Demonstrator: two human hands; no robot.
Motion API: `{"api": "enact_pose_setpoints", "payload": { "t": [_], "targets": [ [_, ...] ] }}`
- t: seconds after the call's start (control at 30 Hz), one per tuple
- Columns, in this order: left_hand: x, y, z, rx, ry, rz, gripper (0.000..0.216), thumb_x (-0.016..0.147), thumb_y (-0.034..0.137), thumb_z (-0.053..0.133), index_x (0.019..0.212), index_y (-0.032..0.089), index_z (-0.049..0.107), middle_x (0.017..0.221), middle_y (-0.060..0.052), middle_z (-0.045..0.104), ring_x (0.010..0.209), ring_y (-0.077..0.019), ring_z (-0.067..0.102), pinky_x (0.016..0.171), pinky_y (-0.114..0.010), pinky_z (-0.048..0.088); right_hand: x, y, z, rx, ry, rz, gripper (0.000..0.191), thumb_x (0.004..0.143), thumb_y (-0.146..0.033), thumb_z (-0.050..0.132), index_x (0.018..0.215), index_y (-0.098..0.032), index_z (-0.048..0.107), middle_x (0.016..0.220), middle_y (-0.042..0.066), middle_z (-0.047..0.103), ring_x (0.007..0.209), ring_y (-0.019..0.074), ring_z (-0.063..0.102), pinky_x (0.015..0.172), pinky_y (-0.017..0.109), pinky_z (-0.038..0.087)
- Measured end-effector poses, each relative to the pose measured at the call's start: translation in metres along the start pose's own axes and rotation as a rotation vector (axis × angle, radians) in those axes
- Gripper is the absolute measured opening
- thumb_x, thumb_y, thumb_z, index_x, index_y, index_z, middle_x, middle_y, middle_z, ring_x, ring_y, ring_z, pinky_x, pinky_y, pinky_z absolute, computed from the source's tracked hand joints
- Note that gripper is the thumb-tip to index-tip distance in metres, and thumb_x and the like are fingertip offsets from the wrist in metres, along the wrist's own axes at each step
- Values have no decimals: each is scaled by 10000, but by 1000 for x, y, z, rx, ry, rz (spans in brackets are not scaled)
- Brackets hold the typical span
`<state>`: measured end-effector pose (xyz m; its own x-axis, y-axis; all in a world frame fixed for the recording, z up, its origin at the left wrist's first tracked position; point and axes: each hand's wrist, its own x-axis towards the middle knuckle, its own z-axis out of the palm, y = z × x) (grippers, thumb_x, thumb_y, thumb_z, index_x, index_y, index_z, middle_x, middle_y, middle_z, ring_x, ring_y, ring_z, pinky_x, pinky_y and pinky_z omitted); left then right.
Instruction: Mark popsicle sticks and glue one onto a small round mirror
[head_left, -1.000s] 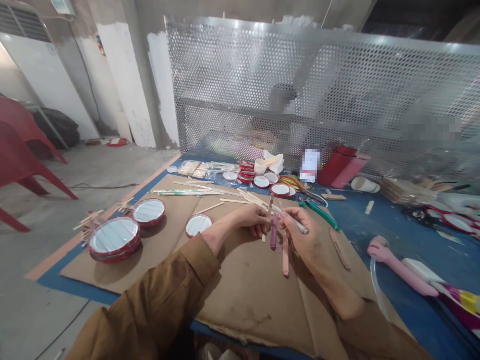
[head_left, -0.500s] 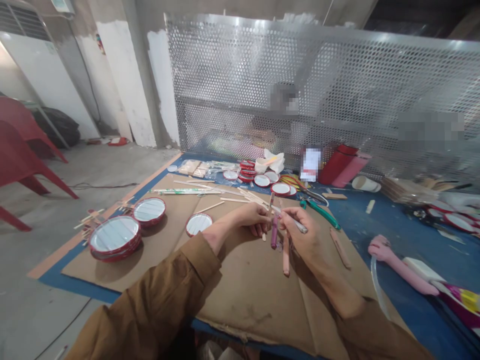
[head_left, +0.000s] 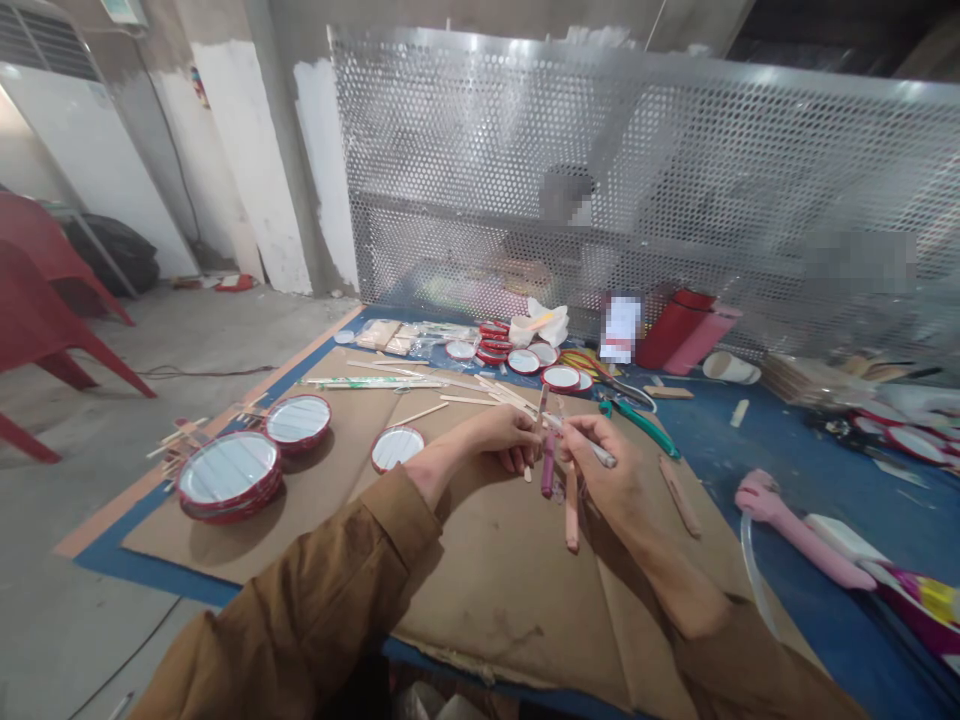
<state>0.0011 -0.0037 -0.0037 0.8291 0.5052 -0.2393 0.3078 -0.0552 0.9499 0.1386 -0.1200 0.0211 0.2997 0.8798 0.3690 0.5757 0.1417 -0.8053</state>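
My left hand (head_left: 510, 437) is closed, pinching a thin wooden craft stick (head_left: 541, 402) that slants up past the fingertips. My right hand (head_left: 600, 460) is closed around a pale, pen-like marker (head_left: 600, 453), its tip side pointing toward the stick. Between the hands lies a short purple stick (head_left: 548, 470). Beside my right fingers a brownish-pink stick (head_left: 572, 510) points toward me. Small clear bits lie near the purple stick, too blurred to name. Both hands are over a cardboard sheet (head_left: 495, 590).
Red-rimmed round discs (head_left: 229, 470) are stacked at the left, with one single disc (head_left: 398, 448) nearer the hands. Loose wooden sticks (head_left: 469, 400) lie behind. Green-handled pliers (head_left: 641, 428), a pink glue gun (head_left: 802, 530) and a red bottle (head_left: 675, 330) are at the right. A perforated metal screen (head_left: 465, 150) stands behind.
The pen in my right hand has shifted very slightly, its tip a little lower at the stick. Everything else stays in place.
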Motion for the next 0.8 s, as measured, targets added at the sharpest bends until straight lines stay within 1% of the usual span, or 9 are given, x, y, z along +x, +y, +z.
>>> {"api": "enact_pose_setpoints", "payload": {
  "t": [0.13,0.27,0.4,0.53,0.63,0.8],
  "targets": [
    [0,1,-1,2,3,4,211,913,258,541,752,127,585,588,5,616,502,-101,625,528,-201,495,-1,-3,-3,-34,-23,8,301,845,-502,543,839,-213,626,695,14,653,631,178,605,593,279,455],
    [0,2,-1,5,0,-12,223,919,270,537,759,124,589,585,3,618,495,-96,622,526,-193,492,-2,-7,-6,-43,1,-11,306,856,-502,539,852,-210,631,727,24,668,649,181,607,608,283,460],
    [-1,2,0,0,1,-13,211,920,256,536,763,126,591,585,7,619,495,-89,621,523,-183,492,-2,-4,-5,-57,-12,-4,312,859,-500,541,859,-204,639,741,31,677,673,188,617,614,286,460],
    [-1,1,0,9,4,-2,207,917,240,517,763,125,596,600,0,623,516,-105,631,540,-211,511,-1,0,-3,-19,11,8,311,852,-505,549,849,-207,635,733,25,672,659,184,612,612,287,459],
    [0,0,0,4,3,14,212,910,266,535,773,118,602,618,-10,624,525,-117,637,553,-234,520,-1,1,-3,-17,14,4,308,856,-507,545,855,-212,633,737,24,671,654,183,608,610,287,457],
    [-1,1,0,14,19,-2,208,911,263,536,781,115,602,615,-10,624,496,-112,619,553,-243,519,-1,2,-4,-15,12,-10,304,863,-503,545,865,-213,636,743,26,672,663,184,609,615,285,460]
  ]
}}
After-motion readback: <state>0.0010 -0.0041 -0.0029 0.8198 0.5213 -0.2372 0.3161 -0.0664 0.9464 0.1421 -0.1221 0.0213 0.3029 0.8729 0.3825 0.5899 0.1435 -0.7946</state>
